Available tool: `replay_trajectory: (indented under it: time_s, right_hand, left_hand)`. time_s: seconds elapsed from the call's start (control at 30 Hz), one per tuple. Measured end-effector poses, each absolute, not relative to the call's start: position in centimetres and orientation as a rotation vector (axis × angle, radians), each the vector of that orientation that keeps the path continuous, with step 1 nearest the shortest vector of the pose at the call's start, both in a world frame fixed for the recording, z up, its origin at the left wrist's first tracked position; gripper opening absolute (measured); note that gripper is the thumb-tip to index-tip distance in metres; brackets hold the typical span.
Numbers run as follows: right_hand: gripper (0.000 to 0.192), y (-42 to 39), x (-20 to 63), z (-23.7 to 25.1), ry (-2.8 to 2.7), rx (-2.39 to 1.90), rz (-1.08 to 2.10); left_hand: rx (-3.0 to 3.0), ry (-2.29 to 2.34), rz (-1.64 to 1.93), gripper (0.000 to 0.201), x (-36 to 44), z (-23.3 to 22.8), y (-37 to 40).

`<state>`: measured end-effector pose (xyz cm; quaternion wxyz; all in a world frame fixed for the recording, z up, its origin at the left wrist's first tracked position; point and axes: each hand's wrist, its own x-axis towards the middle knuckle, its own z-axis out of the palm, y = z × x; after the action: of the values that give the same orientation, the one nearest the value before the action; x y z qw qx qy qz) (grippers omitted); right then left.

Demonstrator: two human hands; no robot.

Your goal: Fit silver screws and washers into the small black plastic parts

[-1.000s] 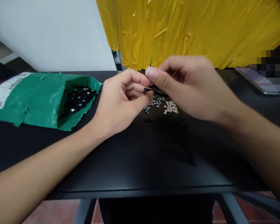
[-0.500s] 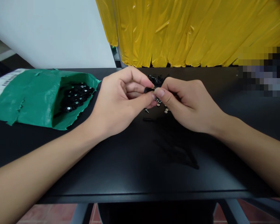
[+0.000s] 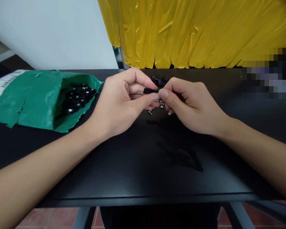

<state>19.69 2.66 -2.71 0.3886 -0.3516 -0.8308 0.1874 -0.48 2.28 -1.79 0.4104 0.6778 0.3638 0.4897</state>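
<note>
A torn green mailer bag (image 3: 33, 95) lies at the left of the black surface (image 3: 133, 165), its open mouth spilling a heap of small black parts with bright centres (image 3: 77, 98). Just right of it, the person's left hand (image 3: 120, 101) hovers above the surface, thumb and forefinger pressed together on one small black piece (image 3: 149, 91). The right hand (image 3: 193, 105) meets it from the other side, its thumb and forefinger closed at the piece's free end; whether they pinch the piece itself or something tiny against it cannot be told. Beneath the two hands lies a scatter of small silver screws (image 3: 160, 106), mostly hidden by the knuckles, and a further clump of black parts (image 3: 159, 80) rests behind them near the yellow plastic sheeting (image 3: 193, 31).

Fine joining work of this kind looks best done close over the surface, so that anything dropped lands among the screws rather than rolling off the edge. A steady left-hand pinch, with only the right-hand fingers turning or pressing, would likely keep the piece aligned.
</note>
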Motion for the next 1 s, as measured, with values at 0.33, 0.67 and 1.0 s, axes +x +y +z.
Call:
replay_trajectory:
  time_s: [0.33, 0.67, 1.0]
  right_hand:
    - [0.042, 2.65, 19.82, -2.36, -2.049, -0.924, 0.572]
    - [0.041, 2.67, 19.86, -2.3, -2.013, -0.931, 0.651]
    - [0.039, 2.68, 19.9, -2.09, -2.0, -0.892, 0.676]
  left_hand:
    - [1.833, 0.917, 1.248, 0.016, -1.0, -1.82, 2.84]
    - [1.837, 0.889, 1.238, 0.015, -0.99, -1.96, 2.83]
    - [1.706, 0.878, 1.287, 0.009, -0.89, -2.05, 3.27]
